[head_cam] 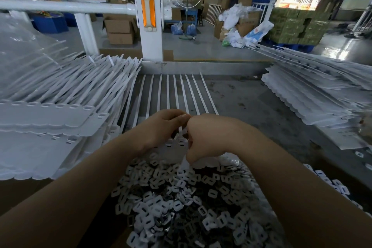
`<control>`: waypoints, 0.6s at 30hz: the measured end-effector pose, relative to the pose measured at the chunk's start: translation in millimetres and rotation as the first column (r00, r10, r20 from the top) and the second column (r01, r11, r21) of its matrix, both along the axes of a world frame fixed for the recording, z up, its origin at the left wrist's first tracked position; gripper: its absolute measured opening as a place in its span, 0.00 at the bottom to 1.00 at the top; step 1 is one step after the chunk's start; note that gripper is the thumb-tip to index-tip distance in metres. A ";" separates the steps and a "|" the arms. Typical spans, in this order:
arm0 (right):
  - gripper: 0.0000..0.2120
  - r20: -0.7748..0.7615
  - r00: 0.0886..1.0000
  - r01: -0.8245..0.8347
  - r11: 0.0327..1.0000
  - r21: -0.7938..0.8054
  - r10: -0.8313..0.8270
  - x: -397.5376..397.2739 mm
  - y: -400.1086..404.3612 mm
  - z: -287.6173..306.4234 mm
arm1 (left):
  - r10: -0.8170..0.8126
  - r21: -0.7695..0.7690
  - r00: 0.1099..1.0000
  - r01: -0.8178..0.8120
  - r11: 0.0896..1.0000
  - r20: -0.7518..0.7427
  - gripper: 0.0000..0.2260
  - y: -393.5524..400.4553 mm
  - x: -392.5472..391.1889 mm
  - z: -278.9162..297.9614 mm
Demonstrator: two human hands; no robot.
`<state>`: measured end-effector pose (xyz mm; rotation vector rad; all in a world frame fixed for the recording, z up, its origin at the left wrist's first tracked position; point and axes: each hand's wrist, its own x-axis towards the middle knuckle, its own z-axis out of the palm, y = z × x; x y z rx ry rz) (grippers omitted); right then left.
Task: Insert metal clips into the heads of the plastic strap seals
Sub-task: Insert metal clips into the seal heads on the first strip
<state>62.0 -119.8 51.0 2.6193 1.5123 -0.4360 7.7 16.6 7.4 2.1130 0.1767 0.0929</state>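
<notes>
Strap sheet: a white sheet of joined strap seals lies flat on the grey table, right in front of the person, its long straps running away toward the table's far metal edge. The heads sit at the near end, partly covered by both hands.
Left hand: the left hand rests over the heads of the sheet, fingers curled down onto one strap; whether they pinch it cannot be told.
Right hand: the right hand is bent at the wrist just beside the left, touching it at the fingertips. Its fingers are curled together and pinch a small white piece at their lower end, over the near edge of the sheet.
Clips: a big heap of small metal clips, white and silvery with a slot in each, fills the space below the hands, touching the near edge of the sheet.
Left stack: a tall pile of strap sheets lies to the left, partly under clear plastic.
Right stack: another pile of sheets lies to the right, well apart from the hands.
Beyond: a white post with orange reflectors stands behind the table.
</notes>
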 end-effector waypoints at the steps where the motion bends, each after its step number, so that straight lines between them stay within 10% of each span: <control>1: 0.17 -0.017 1.000 0.021 1.000 0.021 -0.020 3.3 -1.2 1.1 | 0.013 0.025 1.000 -0.013 1.000 0.026 0.12 0.1 0.5 -0.1; 9: 0.09 -0.171 0.978 0.148 0.979 0.141 -0.123 31.7 -15.1 8.3 | -0.009 0.059 0.997 0.004 0.998 0.081 0.07 -0.3 -1.8 4.9; 18: 0.04 -0.234 0.965 0.141 0.985 0.099 -0.115 41.3 -23.5 11.2 | -0.277 0.346 0.939 0.334 0.877 -0.204 0.07 -2.6 -9.6 24.6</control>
